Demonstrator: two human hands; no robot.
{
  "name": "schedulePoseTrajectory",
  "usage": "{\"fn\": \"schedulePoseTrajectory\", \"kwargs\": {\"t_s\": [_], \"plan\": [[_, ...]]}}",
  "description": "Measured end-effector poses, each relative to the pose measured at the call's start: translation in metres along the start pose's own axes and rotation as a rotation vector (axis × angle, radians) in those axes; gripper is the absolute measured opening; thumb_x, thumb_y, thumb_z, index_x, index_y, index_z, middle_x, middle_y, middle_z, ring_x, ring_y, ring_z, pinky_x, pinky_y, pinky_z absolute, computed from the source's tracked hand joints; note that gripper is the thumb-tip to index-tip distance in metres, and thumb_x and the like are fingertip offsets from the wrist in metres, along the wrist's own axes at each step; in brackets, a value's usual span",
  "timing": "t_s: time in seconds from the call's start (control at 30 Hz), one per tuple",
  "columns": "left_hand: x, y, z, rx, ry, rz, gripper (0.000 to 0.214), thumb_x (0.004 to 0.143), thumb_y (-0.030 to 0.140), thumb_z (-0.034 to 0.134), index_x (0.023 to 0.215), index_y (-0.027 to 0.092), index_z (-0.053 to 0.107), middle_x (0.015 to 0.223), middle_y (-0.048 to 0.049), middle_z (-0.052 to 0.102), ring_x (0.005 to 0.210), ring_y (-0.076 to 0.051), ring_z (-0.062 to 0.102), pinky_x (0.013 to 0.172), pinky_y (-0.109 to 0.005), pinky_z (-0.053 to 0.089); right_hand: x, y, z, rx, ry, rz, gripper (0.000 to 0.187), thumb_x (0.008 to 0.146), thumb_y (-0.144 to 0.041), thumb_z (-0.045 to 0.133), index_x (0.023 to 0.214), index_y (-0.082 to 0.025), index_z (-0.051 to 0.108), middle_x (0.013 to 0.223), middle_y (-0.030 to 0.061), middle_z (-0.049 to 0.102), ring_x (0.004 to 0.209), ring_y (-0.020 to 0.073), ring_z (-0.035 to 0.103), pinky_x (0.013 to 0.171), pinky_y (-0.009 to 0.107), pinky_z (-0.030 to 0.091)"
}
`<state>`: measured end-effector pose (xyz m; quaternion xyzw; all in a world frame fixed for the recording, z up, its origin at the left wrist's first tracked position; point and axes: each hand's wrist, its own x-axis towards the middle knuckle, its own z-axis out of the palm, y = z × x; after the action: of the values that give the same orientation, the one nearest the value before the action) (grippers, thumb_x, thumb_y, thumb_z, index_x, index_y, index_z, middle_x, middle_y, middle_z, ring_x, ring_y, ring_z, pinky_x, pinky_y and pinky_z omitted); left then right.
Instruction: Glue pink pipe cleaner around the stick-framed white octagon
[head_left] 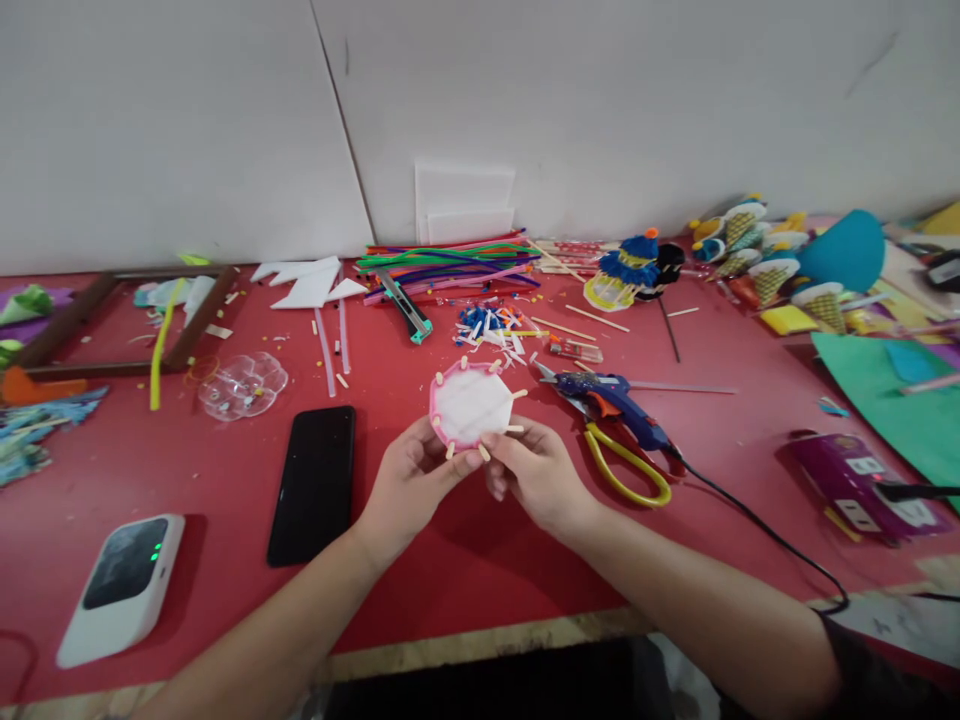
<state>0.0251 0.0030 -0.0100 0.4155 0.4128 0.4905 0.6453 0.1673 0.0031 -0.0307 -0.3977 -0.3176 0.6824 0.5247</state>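
Above the red tabletop (465, 590), two forearms (697, 590) slant in from the lower corners and converge. The left hand (409, 475) and right hand (544, 475), wrists apart and thumbs uppermost, meet at a white disc (472, 402); the fingers of both grip its near edge. Short sticks (519, 394) jut around its rim.

A black phone (313, 485) lay just left of the grip, and a white device (142, 575) with green lights sat farther left. Beyond the phone, left of the grip, was a clear scalloped tray (244, 388), with a brown frame (201, 320) farther out. Well right of the grip lay a purple box (832, 480), near a green sheet (870, 390); cone-shaped ornaments (772, 280) were heaped beyond.
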Motion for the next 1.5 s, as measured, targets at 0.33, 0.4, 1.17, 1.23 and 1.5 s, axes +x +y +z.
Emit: {"fn": "schedulePoseTrajectory", "kwargs": {"t_s": [0.33,0.4,1.17,1.23,1.5], "plan": [[0.003,-0.009,-0.002,-0.063,0.060,-0.026,0.033,0.066,0.029,0.086,0.097,0.020,0.076,0.101,-0.0053,0.078,0.098,-0.021,0.070,0.091,-0.030,0.052,0.002,-0.008,0.000,-0.172,-0.040,-0.059,0.033,0.069,-0.046,0.077,0.068,-0.017,0.063,0.048,-0.0058,0.057,0.035,0.0071,0.049,0.035,0.019,0.044],[0.002,-0.009,-0.002,-0.117,0.071,-0.083,0.033,0.064,0.029,0.088,0.094,0.021,0.077,0.102,-0.0054,0.078,0.097,-0.021,0.070,0.092,-0.032,0.052,0.001,-0.009,0.000,-0.215,-0.047,-0.072,0.035,0.071,-0.050,0.076,0.069,-0.017,0.063,0.049,-0.0053,0.057,0.037,0.0076,0.050,0.037,0.020,0.045],[-0.002,0.001,0.005,-0.371,0.111,-0.279,0.022,0.056,0.017,0.091,0.070,0.016,0.073,0.072,-0.0001,0.075,0.071,-0.012,0.069,0.070,-0.020,0.052,-0.010,-0.008,-0.008,-1.229,0.033,-1.149,0.009,0.091,-0.025,0.064,0.097,-0.018,0.067,0.067,0.0004,0.072,0.058,0.0126,0.067,0.061,0.021,0.053],[-0.003,0.000,0.004,-0.370,0.103,-0.286,0.021,0.058,0.018,0.090,0.070,0.016,0.073,0.074,-0.0002,0.076,0.070,-0.012,0.069,0.070,-0.021,0.053,-0.011,-0.009,-0.009,-1.240,0.020,-1.142,0.010,0.091,-0.023,0.064,0.099,-0.018,0.068,0.069,0.0012,0.073,0.059,0.0130,0.068,0.062,0.022,0.054],[-0.001,0.000,0.002,-0.364,0.133,-0.293,0.025,0.052,0.019,0.093,0.069,0.016,0.075,0.072,0.0004,0.076,0.071,-0.010,0.069,0.076,-0.019,0.055,-0.006,-0.008,-0.012,-1.235,-0.011,-1.096,0.015,0.092,-0.020,0.059,0.101,-0.021,0.071,0.073,0.0016,0.076,0.059,0.0127,0.069,0.063,0.021,0.056]]}}
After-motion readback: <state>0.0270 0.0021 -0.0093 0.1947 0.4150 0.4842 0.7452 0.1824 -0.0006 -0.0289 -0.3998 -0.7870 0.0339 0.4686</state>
